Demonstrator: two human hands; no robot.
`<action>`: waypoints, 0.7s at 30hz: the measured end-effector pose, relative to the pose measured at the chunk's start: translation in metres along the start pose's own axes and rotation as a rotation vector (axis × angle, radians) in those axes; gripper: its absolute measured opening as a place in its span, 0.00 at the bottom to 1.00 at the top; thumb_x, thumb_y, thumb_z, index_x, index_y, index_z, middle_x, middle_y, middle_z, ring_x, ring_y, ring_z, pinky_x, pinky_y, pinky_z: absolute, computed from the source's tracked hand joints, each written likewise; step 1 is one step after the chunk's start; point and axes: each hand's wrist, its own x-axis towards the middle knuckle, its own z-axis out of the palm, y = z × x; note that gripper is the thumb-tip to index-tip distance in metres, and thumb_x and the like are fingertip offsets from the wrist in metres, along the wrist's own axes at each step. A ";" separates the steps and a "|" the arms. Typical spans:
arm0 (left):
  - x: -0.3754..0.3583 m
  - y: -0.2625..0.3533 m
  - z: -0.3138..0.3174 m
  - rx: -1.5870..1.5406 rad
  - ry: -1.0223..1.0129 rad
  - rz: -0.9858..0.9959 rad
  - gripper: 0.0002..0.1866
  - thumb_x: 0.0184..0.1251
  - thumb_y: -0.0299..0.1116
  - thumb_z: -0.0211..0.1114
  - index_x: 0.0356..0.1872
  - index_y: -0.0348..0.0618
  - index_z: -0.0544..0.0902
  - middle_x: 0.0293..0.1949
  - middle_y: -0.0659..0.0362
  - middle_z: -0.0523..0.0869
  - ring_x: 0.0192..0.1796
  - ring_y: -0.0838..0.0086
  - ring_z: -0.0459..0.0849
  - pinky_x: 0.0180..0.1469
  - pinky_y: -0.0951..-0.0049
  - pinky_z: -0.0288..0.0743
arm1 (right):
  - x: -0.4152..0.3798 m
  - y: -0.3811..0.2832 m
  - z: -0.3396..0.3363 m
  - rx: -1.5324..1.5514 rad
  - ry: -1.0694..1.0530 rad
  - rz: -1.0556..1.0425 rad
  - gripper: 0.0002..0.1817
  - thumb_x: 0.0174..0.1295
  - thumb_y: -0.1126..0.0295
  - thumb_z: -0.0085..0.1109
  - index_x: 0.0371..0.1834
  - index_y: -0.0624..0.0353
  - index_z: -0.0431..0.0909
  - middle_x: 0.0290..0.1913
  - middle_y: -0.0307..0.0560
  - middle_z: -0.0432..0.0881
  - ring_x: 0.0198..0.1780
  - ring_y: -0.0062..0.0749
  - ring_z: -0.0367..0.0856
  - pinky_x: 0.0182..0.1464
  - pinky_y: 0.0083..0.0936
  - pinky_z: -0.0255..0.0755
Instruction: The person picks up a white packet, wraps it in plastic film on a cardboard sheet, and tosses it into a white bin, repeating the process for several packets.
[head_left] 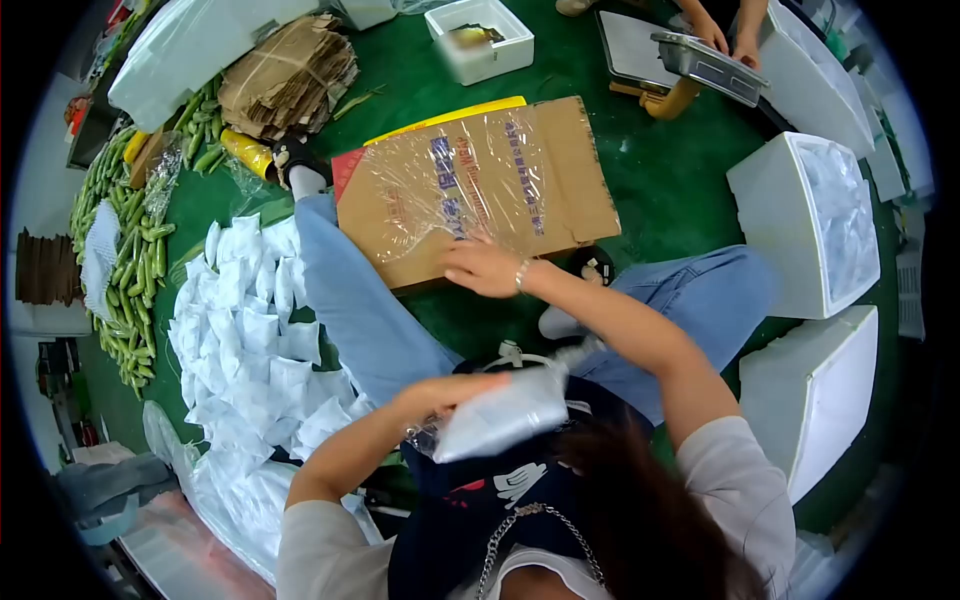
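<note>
Left hand point(455, 390) grips a white pouch point(505, 412) close over the lap, right hand point(485, 268) fingers spread flat on the film-wrapped cardboard sheet point(480, 185) lying on the green floor point(680, 180) ahead.

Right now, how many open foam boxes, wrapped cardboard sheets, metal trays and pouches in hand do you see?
Open white foam boxes: 2
Plastic-wrapped cardboard sheet, under the right hand: 1
Metal tray: 1
White pouch in the left hand: 1
Total: 5
</note>
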 end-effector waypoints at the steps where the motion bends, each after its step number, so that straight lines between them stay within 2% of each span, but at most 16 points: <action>1: -0.009 0.007 0.004 -0.168 0.132 0.068 0.31 0.73 0.60 0.48 0.62 0.45 0.74 0.48 0.59 0.85 0.38 0.78 0.86 0.36 0.75 0.83 | -0.014 -0.021 -0.021 -0.031 0.042 -0.046 0.22 0.75 0.57 0.38 0.62 0.57 0.72 0.64 0.51 0.74 0.71 0.41 0.65 0.73 0.45 0.50; 3: 0.007 0.004 -0.013 -0.531 0.176 0.341 0.31 0.73 0.59 0.49 0.64 0.46 0.73 0.51 0.57 0.84 0.40 0.73 0.87 0.41 0.68 0.84 | -0.042 -0.041 -0.062 0.556 -0.026 -0.023 0.25 0.75 0.56 0.35 0.65 0.58 0.70 0.63 0.52 0.75 0.68 0.39 0.68 0.73 0.40 0.53; 5: 0.029 0.022 -0.045 -0.347 -0.188 0.447 0.35 0.70 0.65 0.43 0.57 0.44 0.76 0.37 0.52 0.85 0.31 0.69 0.86 0.32 0.67 0.82 | -0.072 -0.072 -0.084 1.546 -0.123 0.039 0.25 0.75 0.54 0.39 0.61 0.63 0.73 0.59 0.55 0.78 0.62 0.36 0.74 0.69 0.33 0.61; 6: 0.034 0.039 -0.049 -0.259 -0.363 0.508 0.38 0.69 0.69 0.40 0.54 0.43 0.77 0.30 0.49 0.85 0.26 0.66 0.85 0.28 0.67 0.81 | -0.081 -0.080 -0.080 1.212 0.064 0.027 0.23 0.74 0.56 0.42 0.57 0.63 0.75 0.54 0.52 0.80 0.58 0.33 0.77 0.65 0.31 0.64; 7: 0.038 0.041 -0.044 -0.238 -0.147 0.559 0.41 0.68 0.71 0.36 0.53 0.41 0.77 0.29 0.47 0.84 0.25 0.64 0.84 0.25 0.66 0.78 | -0.088 -0.087 -0.076 0.868 0.240 0.019 0.21 0.73 0.57 0.44 0.52 0.64 0.77 0.50 0.49 0.82 0.54 0.30 0.79 0.61 0.28 0.68; 8: 0.035 0.050 -0.027 -0.203 0.077 0.587 0.44 0.67 0.73 0.33 0.51 0.39 0.77 0.29 0.46 0.84 0.23 0.62 0.82 0.22 0.66 0.76 | -0.088 -0.094 -0.071 0.645 0.490 0.123 0.15 0.71 0.61 0.51 0.38 0.64 0.79 0.36 0.41 0.83 0.40 0.23 0.79 0.44 0.23 0.72; 10: 0.016 0.073 0.022 -0.346 0.107 0.674 0.35 0.71 0.64 0.46 0.58 0.38 0.73 0.39 0.47 0.84 0.36 0.60 0.86 0.34 0.66 0.82 | -0.092 -0.089 -0.060 0.834 0.824 0.266 0.18 0.70 0.61 0.51 0.29 0.65 0.79 0.27 0.43 0.81 0.31 0.25 0.77 0.37 0.26 0.71; 11: 0.014 0.073 0.031 -0.399 0.299 0.834 0.30 0.73 0.55 0.48 0.61 0.38 0.70 0.49 0.48 0.79 0.45 0.60 0.84 0.43 0.64 0.81 | -0.092 -0.068 -0.051 1.002 0.982 0.317 0.19 0.70 0.61 0.51 0.28 0.65 0.78 0.26 0.44 0.81 0.29 0.27 0.77 0.37 0.28 0.71; 13: 0.010 0.074 0.061 -0.234 0.698 1.150 0.28 0.75 0.45 0.51 0.67 0.36 0.64 0.65 0.48 0.68 0.59 0.58 0.78 0.61 0.61 0.72 | -0.090 -0.055 -0.046 0.644 1.341 0.652 0.24 0.72 0.55 0.43 0.31 0.66 0.79 0.28 0.51 0.82 0.33 0.35 0.80 0.41 0.30 0.72; 14: 0.017 0.069 0.062 0.304 1.010 1.225 0.28 0.75 0.44 0.49 0.66 0.33 0.63 0.61 0.45 0.71 0.59 0.56 0.77 0.61 0.61 0.71 | -0.089 -0.050 -0.037 0.543 1.300 0.801 0.24 0.71 0.54 0.44 0.35 0.66 0.79 0.31 0.54 0.82 0.34 0.41 0.80 0.44 0.35 0.72; 15: 0.022 0.066 0.061 0.849 1.317 1.258 0.28 0.75 0.43 0.47 0.65 0.29 0.62 0.58 0.42 0.75 0.58 0.54 0.77 0.61 0.62 0.69 | -0.083 -0.019 -0.006 0.257 1.318 0.574 0.21 0.68 0.55 0.50 0.38 0.66 0.78 0.34 0.57 0.82 0.36 0.45 0.82 0.45 0.36 0.73; 16: 0.021 0.074 0.063 0.709 1.405 1.174 0.28 0.75 0.42 0.47 0.65 0.28 0.61 0.56 0.41 0.76 0.58 0.55 0.77 0.60 0.62 0.69 | -0.083 -0.059 -0.020 0.406 1.240 0.685 0.21 0.63 0.55 0.57 0.44 0.65 0.75 0.34 0.60 0.82 0.37 0.51 0.82 0.42 0.38 0.74; 17: 0.019 0.085 0.062 0.565 1.496 1.082 0.28 0.74 0.40 0.48 0.65 0.28 0.61 0.55 0.40 0.77 0.57 0.56 0.77 0.59 0.61 0.69 | -0.087 -0.093 -0.039 0.294 1.098 0.732 0.30 0.57 0.53 0.65 0.54 0.64 0.68 0.34 0.63 0.82 0.38 0.55 0.83 0.39 0.40 0.76; 18: 0.024 0.094 0.053 0.448 1.511 1.253 0.28 0.75 0.40 0.48 0.66 0.28 0.62 0.54 0.41 0.77 0.56 0.56 0.78 0.59 0.61 0.70 | -0.089 -0.111 -0.050 0.174 0.991 0.693 0.41 0.53 0.50 0.68 0.62 0.65 0.60 0.34 0.64 0.82 0.37 0.55 0.84 0.39 0.41 0.76; 19: 0.031 0.100 0.041 0.318 1.516 1.411 0.27 0.75 0.40 0.49 0.66 0.28 0.62 0.54 0.43 0.77 0.54 0.57 0.79 0.58 0.62 0.71 | -0.091 -0.122 -0.059 0.154 0.895 0.633 0.48 0.51 0.50 0.69 0.67 0.69 0.56 0.43 0.67 0.80 0.41 0.56 0.83 0.41 0.39 0.77; 21: 0.050 0.108 -0.003 0.243 1.280 1.618 0.28 0.77 0.47 0.46 0.65 0.33 0.66 0.51 0.49 0.80 0.50 0.60 0.82 0.55 0.65 0.75 | -0.092 -0.134 -0.070 -0.003 0.914 0.374 0.52 0.50 0.50 0.69 0.71 0.68 0.51 0.57 0.75 0.69 0.52 0.59 0.78 0.49 0.40 0.74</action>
